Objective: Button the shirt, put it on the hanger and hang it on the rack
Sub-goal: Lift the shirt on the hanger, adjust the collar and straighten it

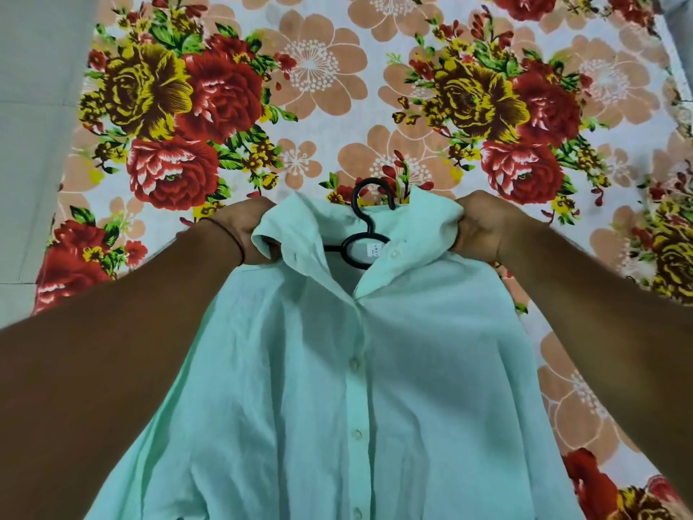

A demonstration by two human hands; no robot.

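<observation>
Left hand (243, 234): fingers curled tight round a bunch of the shirt (337, 369) at the shoulder, just left of the collar (285, 223).
Right hand (483, 230): same deal, fist closed on the other shoulder.
Hanger (363, 217): sat inside the neck; couldn't tell if I'd pinched its arms through the cloth.
Hook: poked out of the collar right between my hands, pointing away from me, neither hand really nearer.
Shirt's long axis: ran from the grips back toward me, front closed below the open collar, over the flowery bedsheet (337, 88).
Rack: not in sight; I reckoned one hand would need to swap to the hook.
</observation>
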